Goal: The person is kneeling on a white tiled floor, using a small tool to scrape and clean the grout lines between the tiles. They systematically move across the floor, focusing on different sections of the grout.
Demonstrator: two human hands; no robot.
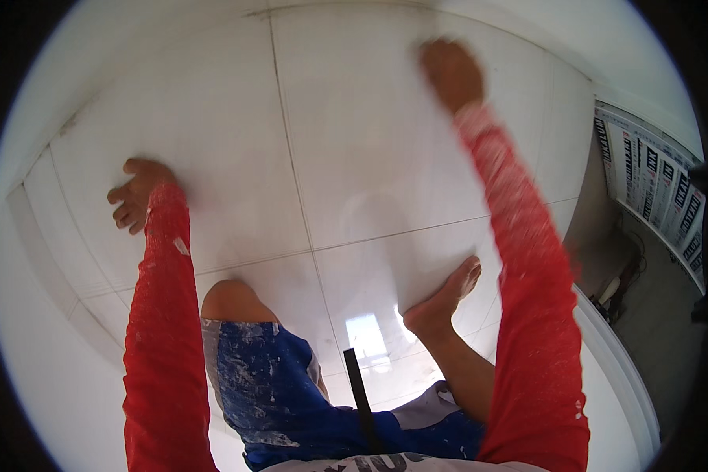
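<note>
My left hand (140,194) is at the left over the pale tiled floor (354,118), its fingers spread and nothing seen in them. Whether the palm presses on the tile, I cannot tell. Farther out at the upper right, my right hand (453,74) is blurred by motion, close to the floor near the base of the wall (354,5). Its fingers are hidden beneath the back of the hand, so anything in it is out of sight. Both arms wear red sleeves marked with white specks. Dark joint lines (295,171) run between the glossy tiles.
My bent knee (233,301) and bare foot (448,295) are on the floor below my arms. At right, a panel (652,183) covered in printed film leans by a doorway. A cable and small items (610,295) lie beyond the white frame (613,366).
</note>
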